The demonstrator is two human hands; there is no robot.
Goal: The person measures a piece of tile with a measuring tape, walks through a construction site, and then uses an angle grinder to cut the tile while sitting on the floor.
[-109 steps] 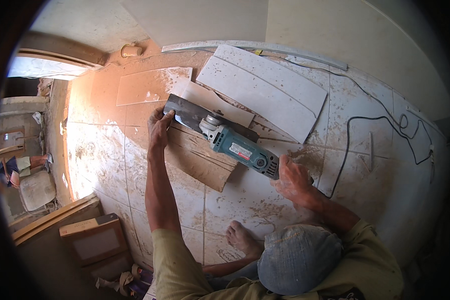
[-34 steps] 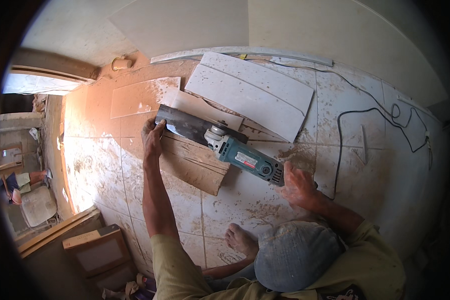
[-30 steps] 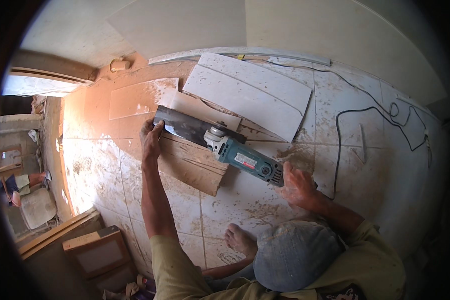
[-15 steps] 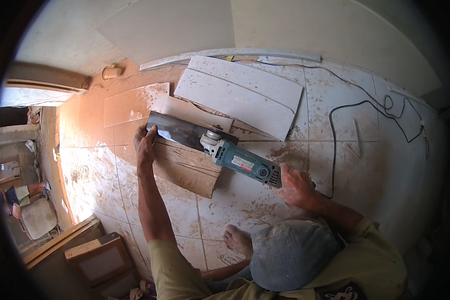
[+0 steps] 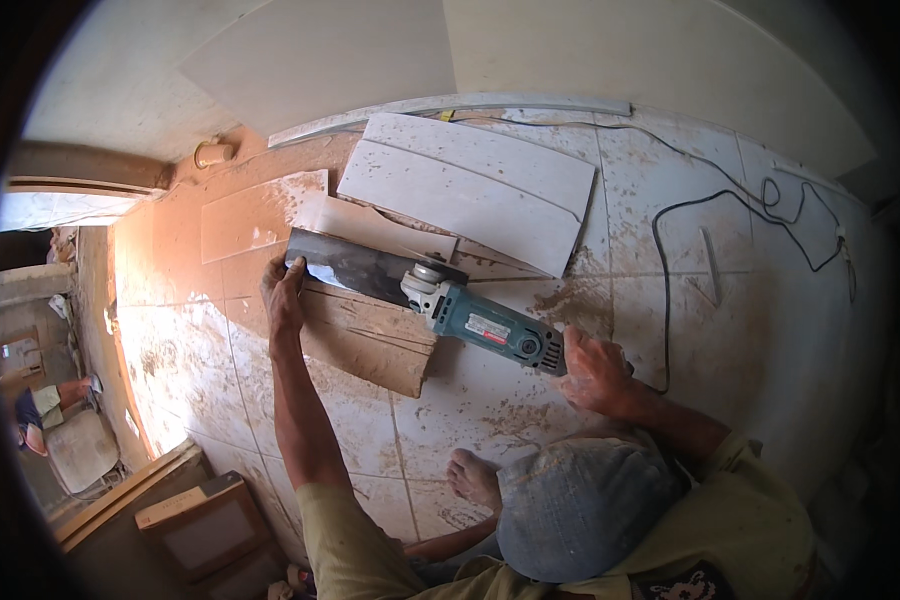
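My right hand [image 5: 598, 372] is wrapped round the rear of a teal angle grinder [image 5: 490, 328]. Its metal head and disc lie at the right end of a dark, glossy tile strip [image 5: 342, 262]. At the strip's far left end, the fingers of my left hand [image 5: 284, 290] are closed on its edge, thumb on top. Beneath the strip is a dusty brown slab [image 5: 370, 345] with several grooves across it. Part of the disc is hidden by the grinder's head, so I cannot tell whether it touches the strip.
Pale tile pieces [image 5: 470, 180] lie just beyond the strip. A black cord [image 5: 660, 290] runs over the dusty tiled floor at right. A metal bar [image 5: 530, 102] lies along the wall. My bare foot [image 5: 473, 478] is close in front. Another person [image 5: 40, 415] is at far left.
The whole view has shifted slightly. The grinder's head sits a touch farther from my left hand along the strip; both hands keep their grips.
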